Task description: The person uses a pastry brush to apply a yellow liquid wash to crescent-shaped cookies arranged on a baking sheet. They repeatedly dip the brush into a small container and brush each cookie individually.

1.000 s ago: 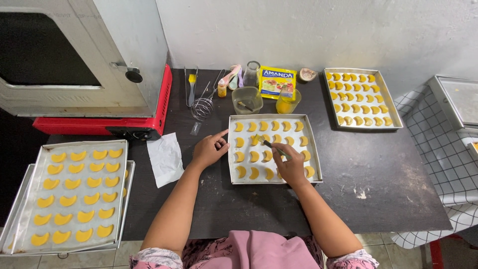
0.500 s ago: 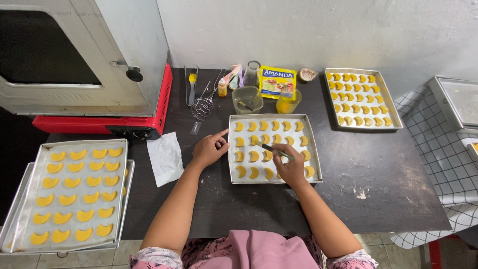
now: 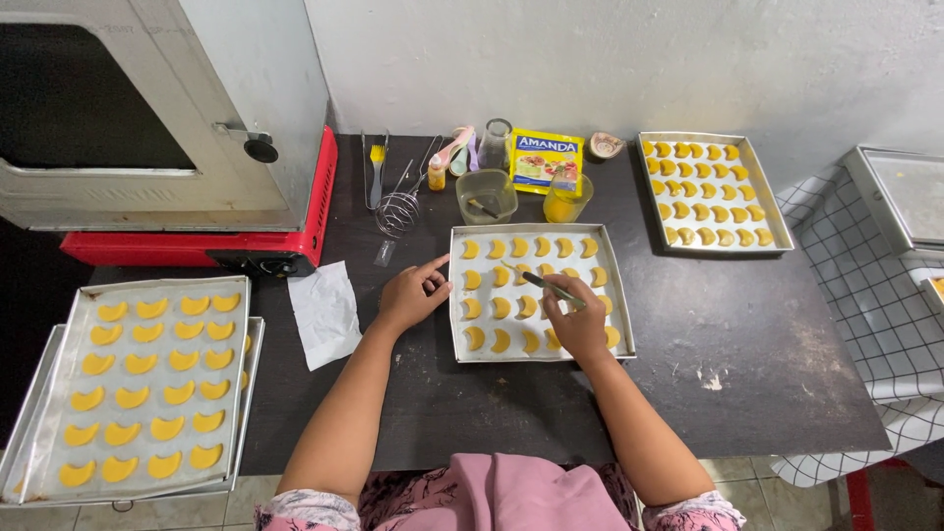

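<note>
Under the right hand (image 3: 578,324), some tray (image 3: 454,295) crescents stay hidden.

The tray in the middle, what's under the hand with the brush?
Yellow crescent cookies fill the middle tray in rows. The right hand, holding a brush, covers several, so those underneath cannot be seen.
</note>
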